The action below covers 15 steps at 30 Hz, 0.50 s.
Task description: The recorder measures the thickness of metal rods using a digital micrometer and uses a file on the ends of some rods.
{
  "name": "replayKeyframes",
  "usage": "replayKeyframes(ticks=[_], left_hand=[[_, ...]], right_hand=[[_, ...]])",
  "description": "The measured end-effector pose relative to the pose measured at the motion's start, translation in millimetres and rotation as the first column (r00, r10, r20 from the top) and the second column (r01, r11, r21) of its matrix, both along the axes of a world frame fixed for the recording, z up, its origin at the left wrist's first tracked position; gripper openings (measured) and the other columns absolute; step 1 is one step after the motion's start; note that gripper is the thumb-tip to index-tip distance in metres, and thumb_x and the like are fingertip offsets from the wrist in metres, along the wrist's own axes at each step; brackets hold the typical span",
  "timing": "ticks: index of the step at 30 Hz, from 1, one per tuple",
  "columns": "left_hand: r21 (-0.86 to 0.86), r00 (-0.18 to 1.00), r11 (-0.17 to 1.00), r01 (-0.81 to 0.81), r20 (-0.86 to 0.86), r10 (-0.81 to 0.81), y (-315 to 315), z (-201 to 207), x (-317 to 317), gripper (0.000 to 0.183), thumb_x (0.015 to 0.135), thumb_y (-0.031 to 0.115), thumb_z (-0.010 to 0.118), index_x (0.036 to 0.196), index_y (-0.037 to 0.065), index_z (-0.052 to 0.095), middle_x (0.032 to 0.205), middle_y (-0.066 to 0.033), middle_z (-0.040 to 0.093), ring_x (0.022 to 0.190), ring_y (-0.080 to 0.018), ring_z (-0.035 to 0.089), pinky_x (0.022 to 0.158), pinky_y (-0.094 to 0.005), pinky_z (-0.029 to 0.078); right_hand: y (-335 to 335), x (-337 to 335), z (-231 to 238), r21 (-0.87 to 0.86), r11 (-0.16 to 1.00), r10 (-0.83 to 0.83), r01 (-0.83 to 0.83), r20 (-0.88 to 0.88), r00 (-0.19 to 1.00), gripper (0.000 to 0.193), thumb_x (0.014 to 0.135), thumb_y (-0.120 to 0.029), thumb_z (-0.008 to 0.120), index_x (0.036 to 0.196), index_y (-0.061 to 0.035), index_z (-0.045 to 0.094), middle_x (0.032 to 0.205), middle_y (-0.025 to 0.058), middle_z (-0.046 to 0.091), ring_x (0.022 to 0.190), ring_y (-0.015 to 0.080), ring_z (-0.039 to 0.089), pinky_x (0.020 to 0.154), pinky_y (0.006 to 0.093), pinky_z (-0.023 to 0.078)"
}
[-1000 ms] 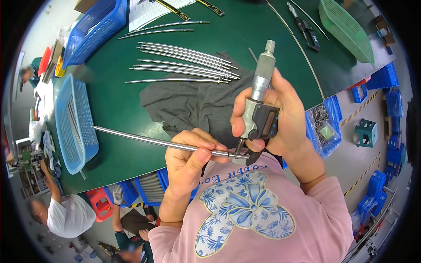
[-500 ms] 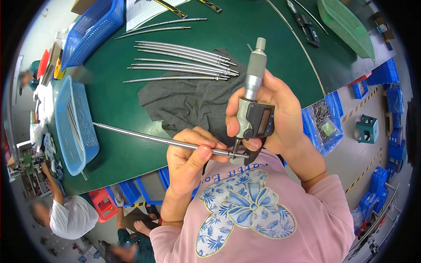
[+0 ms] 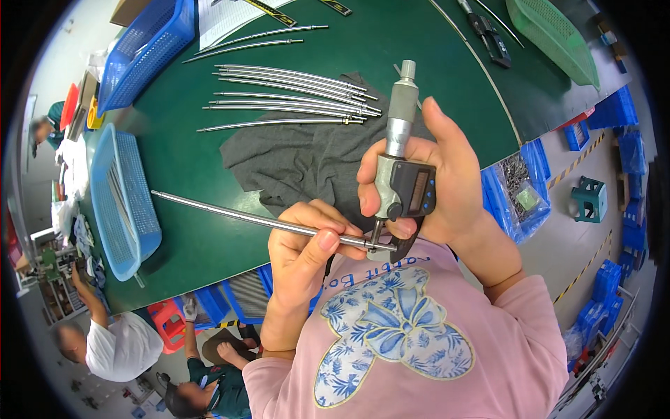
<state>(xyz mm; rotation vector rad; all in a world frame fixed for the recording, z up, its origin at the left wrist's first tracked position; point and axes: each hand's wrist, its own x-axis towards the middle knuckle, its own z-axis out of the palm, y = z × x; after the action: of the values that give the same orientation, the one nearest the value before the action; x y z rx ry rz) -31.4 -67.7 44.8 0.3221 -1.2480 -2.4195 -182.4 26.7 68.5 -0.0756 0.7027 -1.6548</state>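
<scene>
My left hand (image 3: 301, 253) pinches a long thin metal rod (image 3: 237, 217) near its right end; the rod stretches left over the green table. My right hand (image 3: 447, 174) grips a digital micrometer (image 3: 403, 164) upright, thumb on its grey body. The rod's end sits between the micrometer's jaws, close to my chest. A grey cloth (image 3: 303, 164) lies on the table just beyond my hands.
Several more metal rods (image 3: 293, 98) lie in a row beyond the cloth. A blue mesh basket (image 3: 122, 202) holding rods stands at the left, another blue basket (image 3: 143, 49) at the far left, a green tray (image 3: 551, 35) at the far right. Other people sit below the table edge.
The micrometer and my right hand have shifted slightly left and tilted more upright; the rod stays clamped in the jaws.
</scene>
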Motion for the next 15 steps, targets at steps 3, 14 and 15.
replayKeyframes(ticks=[3,14,15], left_hand=[[0.002,1.0,1.0,0.005,-0.002,-0.005,-0.4,-0.8,1.0,0.012,0.083,0.008,0.05,0.084,-0.004,0.047,0.081,-0.0181,0.052,0.066,-0.0219,0.059,0.06,-0.029,0.053],[0.004,1.0,1.0,0.016,-0.016,-0.016,-4.0,-4.2,2.8,0.015,0.081,0.009,0.052,0.083,-0.005,0.047,0.079,-0.0184,0.051,0.064,-0.0238,0.059,0.057,-0.0305,0.053],[0.003,0.999,1.0,0.031,-0.016,-0.031,-3.8,-4.1,2.6,0.015,0.081,0.009,0.052,0.083,-0.005,0.047,0.079,-0.0184,0.051,0.064,-0.0238,0.059,0.057,-0.0305,0.053]], right_hand=[[-0.2,2.3,1.2,-0.008,1.0,0.0,0.0,0.024,1.0,0.066,0.082,-0.055,0.028,0.081,0.0056,0.054,0.066,0.0163,0.058,0.035,0.0147,0.046,0.032,0.0213,0.036],[-0.1,3.0,1.6,0.008,1.0,0.013,-0.013,0.012,1.0,0.073,0.081,-0.059,0.022,0.083,0.0051,0.056,0.067,0.0182,0.059,0.036,0.0175,0.047,0.033,0.0233,0.038],[-0.4,2.9,1.1,0.014,1.0,0.023,-0.024,0.036,0.999,0.073,0.081,-0.06,0.022,0.083,0.0054,0.056,0.067,0.0181,0.059,0.037,0.0176,0.047,0.034,0.0231,0.038]])
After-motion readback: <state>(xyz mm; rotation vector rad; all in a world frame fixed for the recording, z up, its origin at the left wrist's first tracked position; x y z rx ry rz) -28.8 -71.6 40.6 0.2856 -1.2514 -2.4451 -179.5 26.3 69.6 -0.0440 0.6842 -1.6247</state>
